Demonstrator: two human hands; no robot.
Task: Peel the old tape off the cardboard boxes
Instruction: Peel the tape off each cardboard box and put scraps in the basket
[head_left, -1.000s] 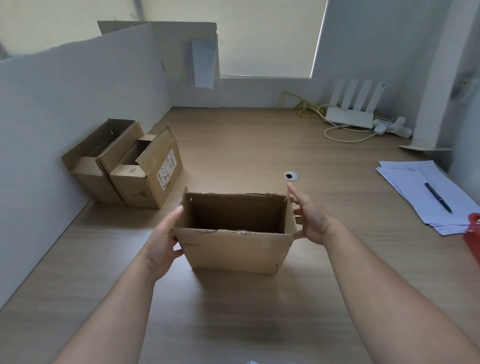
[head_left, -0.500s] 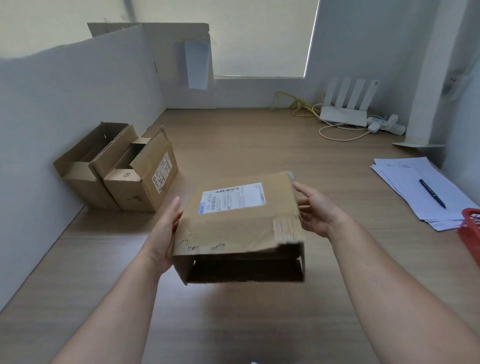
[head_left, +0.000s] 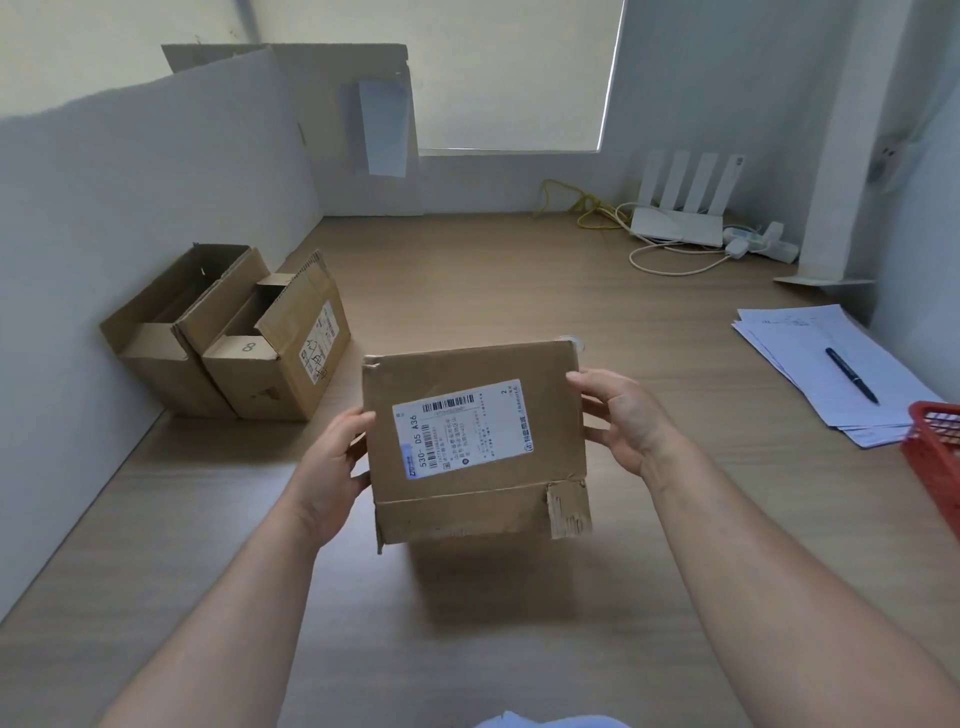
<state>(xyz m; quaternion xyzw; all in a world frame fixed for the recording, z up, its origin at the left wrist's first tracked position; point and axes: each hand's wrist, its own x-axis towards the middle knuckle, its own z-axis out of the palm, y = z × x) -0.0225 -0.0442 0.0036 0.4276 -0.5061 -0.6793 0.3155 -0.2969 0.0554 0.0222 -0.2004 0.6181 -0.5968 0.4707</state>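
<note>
I hold a small brown cardboard box (head_left: 540, 499) up above the wooden desk, its labelled side turned toward me. A white shipping label (head_left: 462, 434) with barcodes covers most of that face. The lower right corner of the box is torn and ragged. My left hand (head_left: 332, 462) grips the box's left side, fingers tucked behind it. My right hand (head_left: 621, 421) grips the right side, thumb on the edge. No tape strip is plain to see on this face.
Two open cardboard boxes (head_left: 223, 332) stand against the left partition. A paper stack with a pen (head_left: 821, 364) lies at the right, beside a red basket (head_left: 935, 452). A white router (head_left: 680, 218) and cables sit at the back.
The box has been tipped over from standing open-side up to showing its labelled side to me. Both hands kept their hold on its sides and lifted it.
</note>
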